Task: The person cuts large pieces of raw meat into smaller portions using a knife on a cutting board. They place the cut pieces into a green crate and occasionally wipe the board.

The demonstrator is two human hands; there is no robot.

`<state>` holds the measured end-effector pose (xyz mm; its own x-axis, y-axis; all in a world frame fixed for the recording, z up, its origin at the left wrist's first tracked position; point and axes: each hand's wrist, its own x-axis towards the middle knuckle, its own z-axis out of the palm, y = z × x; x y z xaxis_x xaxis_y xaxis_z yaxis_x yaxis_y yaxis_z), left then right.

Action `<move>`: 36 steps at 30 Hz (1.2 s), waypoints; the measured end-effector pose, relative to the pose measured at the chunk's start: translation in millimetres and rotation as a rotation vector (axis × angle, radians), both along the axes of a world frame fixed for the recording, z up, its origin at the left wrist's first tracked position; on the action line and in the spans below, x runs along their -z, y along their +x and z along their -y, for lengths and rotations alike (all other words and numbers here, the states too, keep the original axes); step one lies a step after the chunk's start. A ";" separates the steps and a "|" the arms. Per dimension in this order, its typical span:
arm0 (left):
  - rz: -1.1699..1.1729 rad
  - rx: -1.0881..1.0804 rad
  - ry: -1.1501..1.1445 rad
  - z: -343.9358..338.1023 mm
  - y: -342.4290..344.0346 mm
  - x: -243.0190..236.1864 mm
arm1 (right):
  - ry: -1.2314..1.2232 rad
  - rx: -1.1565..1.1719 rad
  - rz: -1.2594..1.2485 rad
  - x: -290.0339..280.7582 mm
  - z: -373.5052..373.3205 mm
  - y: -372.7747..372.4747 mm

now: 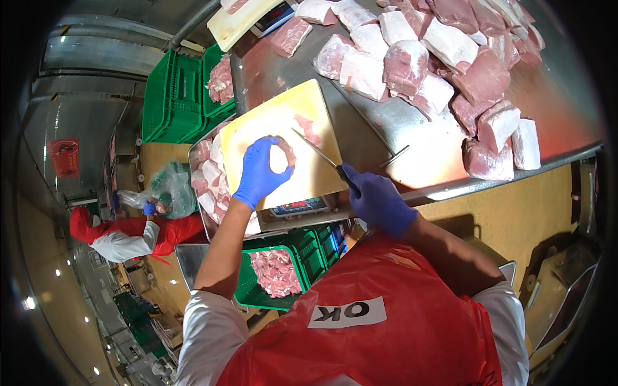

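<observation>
My left hand (261, 172), in a blue glove, curls around a piece of raw meat (290, 156) with an overexposed pale face. It rests on a yellow-white cutting board (267, 116). The gloved right hand (384, 202) grips the dark handle of a knife (322, 154), at the board's right edge. Its blade slants up and left over the board, apart from the held piece. Close to the knife tip lies a small pink meat scrap (308, 130).
Large meat blocks (405, 67) are heaped on the steel table (418, 157), where a thin metal rod (367, 119) lies. Cut pieces fill a tray (193, 154) left of the board. Green crates (168, 96) (299, 248) hold trimmings. A co-worker (125, 235) handles a plastic bag at left.
</observation>
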<state>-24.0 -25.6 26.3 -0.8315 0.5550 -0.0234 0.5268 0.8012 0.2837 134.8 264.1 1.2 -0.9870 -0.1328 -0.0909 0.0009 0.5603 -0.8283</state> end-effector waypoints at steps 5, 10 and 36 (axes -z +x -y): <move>-0.164 0.174 0.218 4.5 27.3 -15.4 | 0.050 -0.057 0.006 -8.5 -7.1 -3.8; -0.314 -0.113 0.237 -11.8 43.6 15.6 | 0.135 -0.168 -0.028 -25.5 -2.4 0.3; -0.358 -0.171 0.118 -20.9 38.2 23.7 | 0.231 -0.448 -0.059 -16.5 12.6 -91.0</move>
